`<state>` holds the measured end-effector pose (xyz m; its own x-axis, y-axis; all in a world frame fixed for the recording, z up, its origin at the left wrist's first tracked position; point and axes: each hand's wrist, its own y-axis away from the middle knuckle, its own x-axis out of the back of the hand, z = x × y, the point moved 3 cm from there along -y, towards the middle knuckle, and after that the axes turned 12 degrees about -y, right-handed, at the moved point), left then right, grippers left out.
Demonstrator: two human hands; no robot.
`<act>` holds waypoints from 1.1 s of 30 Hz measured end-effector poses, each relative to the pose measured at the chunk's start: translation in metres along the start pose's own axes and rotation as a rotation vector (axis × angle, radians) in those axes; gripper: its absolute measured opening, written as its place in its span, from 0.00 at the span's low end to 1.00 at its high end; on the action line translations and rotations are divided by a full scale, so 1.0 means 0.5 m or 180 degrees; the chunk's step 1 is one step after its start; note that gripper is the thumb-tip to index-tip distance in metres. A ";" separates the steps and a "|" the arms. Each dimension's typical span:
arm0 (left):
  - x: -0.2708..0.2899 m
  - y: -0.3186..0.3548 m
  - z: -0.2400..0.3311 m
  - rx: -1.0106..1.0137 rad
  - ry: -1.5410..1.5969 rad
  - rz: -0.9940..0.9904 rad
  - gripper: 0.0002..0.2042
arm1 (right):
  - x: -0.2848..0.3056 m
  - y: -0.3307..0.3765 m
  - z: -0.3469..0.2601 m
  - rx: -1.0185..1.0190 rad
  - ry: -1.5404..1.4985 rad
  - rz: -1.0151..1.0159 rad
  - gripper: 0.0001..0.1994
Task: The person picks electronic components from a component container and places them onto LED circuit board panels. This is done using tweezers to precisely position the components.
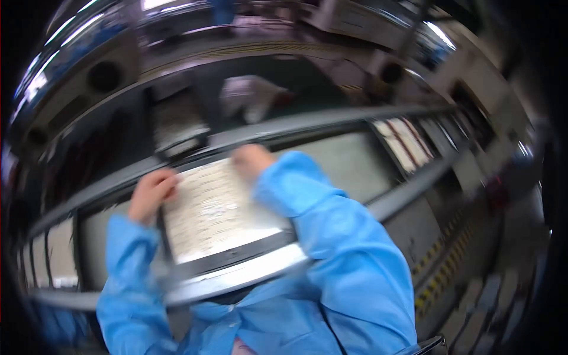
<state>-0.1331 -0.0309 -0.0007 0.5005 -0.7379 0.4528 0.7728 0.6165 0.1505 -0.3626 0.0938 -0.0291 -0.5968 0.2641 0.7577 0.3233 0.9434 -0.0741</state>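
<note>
In front of me a dark-framed tray (234, 255) lies on the conveyor, filled with rows of small pale pieces (207, 207) too blurred to name. My left hand (155, 190) is at the tray's far left corner, its fingers curled together; whatever they pinch, if anything, does not show. Over the far right part of the same tray is my right hand (251, 161). Motion smears it, and its fingers are largely hidden from view. Both forearms wear loose blue sleeves.
The conveyor has metal side rails (260, 269). Farther right on it sits a tray of pale strips with dark bands (403, 145); more pale trays (61, 251) stand at the far left. Beyond the rail are another dark-framed tray (177, 121) and a crumpled white item (251, 94).
</note>
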 end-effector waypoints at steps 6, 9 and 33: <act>-0.046 -0.087 0.044 -0.0039 0.0738 -0.0361 0.06 | 0.033 -0.029 0.032 0.0197 -0.0295 -0.0275 0.07; -0.047 -0.082 0.013 -0.0097 0.0420 -0.0098 0.06 | 0.018 -0.029 0.019 0.0095 -0.0566 -0.0333 0.07; -0.028 -0.053 0.020 -0.1177 -0.2304 0.0425 0.09 | 0.025 0.001 0.010 0.0234 0.0268 0.0102 0.06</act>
<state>-0.1644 -0.0342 -0.0023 0.3196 -0.2273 0.9199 0.8664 0.4631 -0.1867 -0.3735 0.0988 -0.0227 -0.5223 0.2796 0.8057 0.2848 0.9477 -0.1442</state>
